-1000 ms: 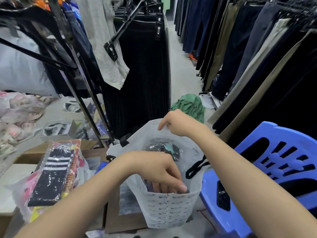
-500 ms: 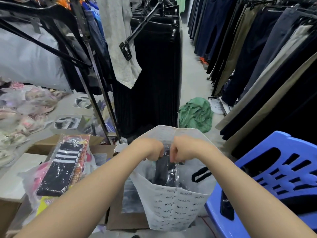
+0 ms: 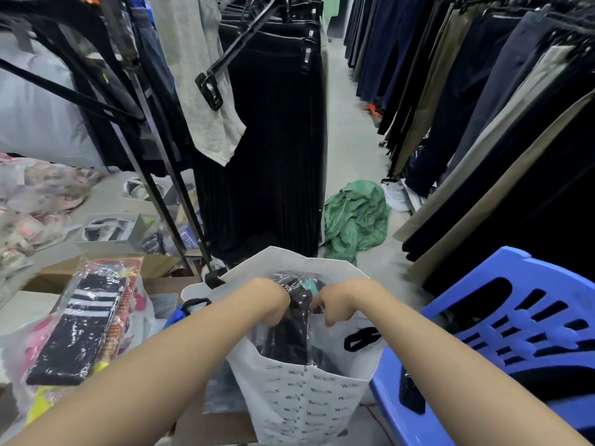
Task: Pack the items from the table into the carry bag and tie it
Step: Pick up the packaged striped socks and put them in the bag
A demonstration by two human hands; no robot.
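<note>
A white carry bag with small printed lettering and black handles stands open low in the middle. Inside it stands a dark garment in a clear plastic packet, its top poking above the bag's mouth. My left hand and my right hand are both curled over the packet's top, one on each side, fingers bent down into the bag. To the left, a packet of black socks with white stripes lies on other wrapped items.
A blue plastic chair stands right of the bag. Cardboard boxes and more packets cover the table at left. Racks of hanging black skirts and trousers line a narrow aisle. A green cloth lies on the floor.
A second ago my left hand was deep in the bag and my right held its far rim. Both hands have since met over the dark packet's top and stayed there; the view tilted slightly.
</note>
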